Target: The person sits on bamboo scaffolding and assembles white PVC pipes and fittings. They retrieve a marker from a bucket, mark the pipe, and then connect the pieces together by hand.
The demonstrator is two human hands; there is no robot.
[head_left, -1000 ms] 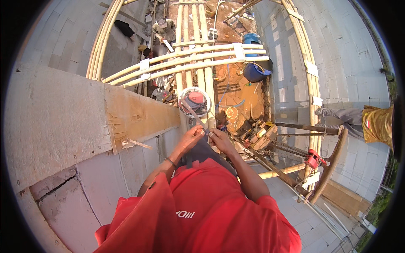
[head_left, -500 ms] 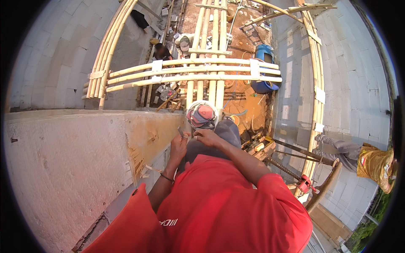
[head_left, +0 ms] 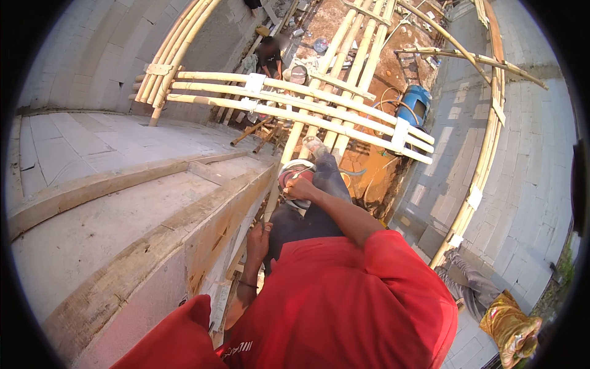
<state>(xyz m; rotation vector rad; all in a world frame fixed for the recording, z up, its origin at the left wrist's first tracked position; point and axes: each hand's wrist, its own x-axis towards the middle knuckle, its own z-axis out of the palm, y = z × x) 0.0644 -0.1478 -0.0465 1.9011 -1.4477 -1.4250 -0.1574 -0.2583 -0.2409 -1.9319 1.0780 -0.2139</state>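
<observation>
The right hand [head_left: 299, 188] curls at the mouth of a white bucket [head_left: 300, 163], its exact grip hidden, while the left hand [head_left: 258, 240], lower and nearer the body, closes on what looks like a slim tool [head_left: 263, 223]. Just beyond the hands, bamboo poles [head_left: 292, 142] appear to support the bucket, seemingly placed for easy reach. A board [head_left: 222, 224] flanks the left hand.

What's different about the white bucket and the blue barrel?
The bucket looks white, while the barrel is blue. The bucket is close by; the barrel is farther away. The right hand is at the bucket, but no hand is at the barrel. Both are containers.
</observation>
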